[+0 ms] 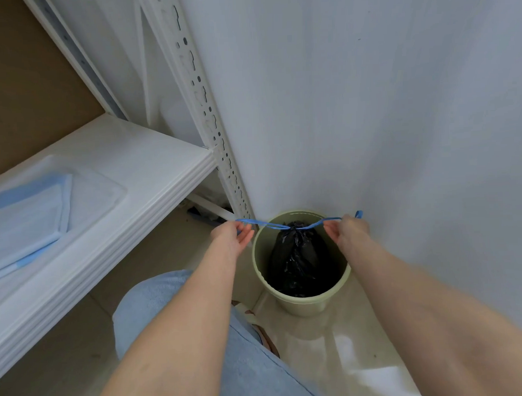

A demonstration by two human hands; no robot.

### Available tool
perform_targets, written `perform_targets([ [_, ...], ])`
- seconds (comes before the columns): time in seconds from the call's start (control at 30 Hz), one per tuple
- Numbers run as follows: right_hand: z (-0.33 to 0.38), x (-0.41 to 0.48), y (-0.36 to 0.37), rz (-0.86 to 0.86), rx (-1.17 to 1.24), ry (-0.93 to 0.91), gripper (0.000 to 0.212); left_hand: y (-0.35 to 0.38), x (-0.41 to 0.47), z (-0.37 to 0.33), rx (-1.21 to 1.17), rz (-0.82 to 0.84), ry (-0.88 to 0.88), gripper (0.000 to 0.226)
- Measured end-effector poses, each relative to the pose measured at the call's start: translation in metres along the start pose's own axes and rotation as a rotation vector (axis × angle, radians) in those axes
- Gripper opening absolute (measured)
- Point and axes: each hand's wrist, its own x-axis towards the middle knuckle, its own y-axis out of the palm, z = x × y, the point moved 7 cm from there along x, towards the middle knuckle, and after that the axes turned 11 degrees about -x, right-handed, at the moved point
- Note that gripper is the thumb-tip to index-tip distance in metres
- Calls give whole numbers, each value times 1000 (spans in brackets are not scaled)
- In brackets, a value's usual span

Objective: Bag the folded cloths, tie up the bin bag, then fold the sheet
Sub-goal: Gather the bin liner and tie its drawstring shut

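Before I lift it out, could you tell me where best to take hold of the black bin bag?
Probably the gathered neck of the bin bag, just under the blue drawstring, coming from straight above. The neck is cinched narrow and points up, while the green bin walls in the bag's sides. The left hand and right hand each pinch a drawstring end.

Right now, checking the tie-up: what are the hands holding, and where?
The blue drawstring of the bin bag: left hand pinches its left loop, right hand its right loop.
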Motion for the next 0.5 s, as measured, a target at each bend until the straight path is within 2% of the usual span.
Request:
perform_targets([
  [0.07, -2, -5, 10, 55, -54, 26, 9, 4, -1, 3, 116, 42, -10, 12],
  [0.2, -19, -10, 32, 203, -179, 84, 25, 18, -4, 24, 210, 161, -67, 10],
  [0.27, -24, -8, 39, 230, -257, 79, 23, 24, -8, 34, 216, 210, -78, 3],
  [0.37, -24, -6, 48, 236, -305, 57, 21, 38, -9, 42, 196, 254, -52, 20],
  [0.5, -24, 0, 48, 183, -393, 40, 25, 51, -5, 49, 150, 246, -52, 26],
])
